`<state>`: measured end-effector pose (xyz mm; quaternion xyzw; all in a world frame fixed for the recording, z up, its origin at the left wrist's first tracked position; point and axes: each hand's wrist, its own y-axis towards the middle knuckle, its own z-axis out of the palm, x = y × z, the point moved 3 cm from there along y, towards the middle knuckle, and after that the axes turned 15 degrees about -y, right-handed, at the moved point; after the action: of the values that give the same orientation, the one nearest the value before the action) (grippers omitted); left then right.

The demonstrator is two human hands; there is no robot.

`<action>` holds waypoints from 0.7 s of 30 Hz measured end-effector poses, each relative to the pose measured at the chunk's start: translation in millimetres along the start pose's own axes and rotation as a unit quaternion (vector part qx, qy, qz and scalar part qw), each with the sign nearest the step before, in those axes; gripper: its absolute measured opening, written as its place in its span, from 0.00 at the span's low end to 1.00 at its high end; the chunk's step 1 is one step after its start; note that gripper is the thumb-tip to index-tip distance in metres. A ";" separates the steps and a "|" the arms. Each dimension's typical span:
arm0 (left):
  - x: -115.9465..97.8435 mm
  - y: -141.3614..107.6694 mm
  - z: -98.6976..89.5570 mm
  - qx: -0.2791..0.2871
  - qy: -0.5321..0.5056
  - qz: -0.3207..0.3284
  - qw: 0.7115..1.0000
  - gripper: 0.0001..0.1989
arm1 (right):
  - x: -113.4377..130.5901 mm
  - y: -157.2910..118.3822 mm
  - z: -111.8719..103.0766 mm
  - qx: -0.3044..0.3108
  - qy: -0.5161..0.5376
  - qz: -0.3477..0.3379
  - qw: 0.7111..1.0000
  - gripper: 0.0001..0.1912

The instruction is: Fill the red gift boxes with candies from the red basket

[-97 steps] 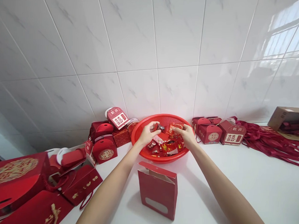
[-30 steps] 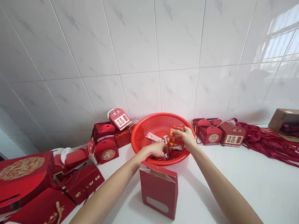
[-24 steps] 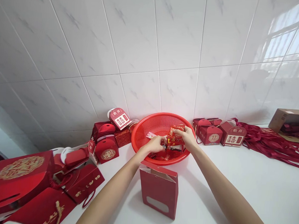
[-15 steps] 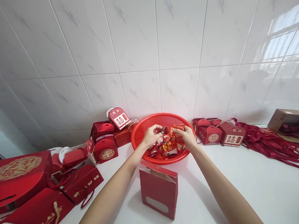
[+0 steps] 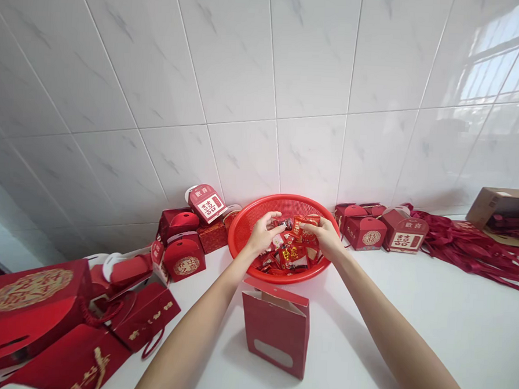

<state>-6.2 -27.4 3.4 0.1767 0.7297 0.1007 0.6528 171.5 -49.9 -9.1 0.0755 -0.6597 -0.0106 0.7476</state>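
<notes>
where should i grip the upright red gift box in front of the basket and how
Probably by its two narrow sides, from left and right: the red gift box stands upright, broad face toward the viewer, and its gaping top flap might bend if pinched.

Place: sm. packing spot; you can't tell home rm from shop backrm here.
Wall (image 5: 314, 52): glossy wht tiles w/ grey veining, kitchen/utility type, directly behind your desk (image 5: 430, 331).
Window reflection (image 5: 495, 62): daylight w/ bar-like stripes, upper rt tiles; your rm is daylit.
Boxes (image 5: 184, 257): many red gift ctns, gold/wht print, both sides of you.
Basket (image 5: 276, 278): red plastic, household type, wrapped packets (image 5: 293, 254) inside.
Ribbons (image 5: 465, 246): dk red heap, your far rt, nr cardboard box (image 5: 481, 209).
</notes>
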 end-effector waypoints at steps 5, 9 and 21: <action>4.3 1.3 -2.5 0.022 0.070 -0.051 0.996 0.10 | 0.8 0.4 -0.3 -0.009 0.011 -0.011 1.000 0.19; 15.3 -5.3 4.6 0.137 0.179 -0.128 0.966 0.12 | 1.8 0.1 0.1 -0.015 0.014 -0.010 1.000 0.18; 32.9 -16.4 10.9 0.263 0.292 -0.138 0.909 0.50 | 2.0 -0.1 -1.8 -0.040 -0.010 -0.029 0.999 0.16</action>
<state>-0.3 -30.6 -34.4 0.2020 0.9050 -0.1384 0.3478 173.6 -50.1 -7.3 0.0651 -0.6640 -0.0595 0.7425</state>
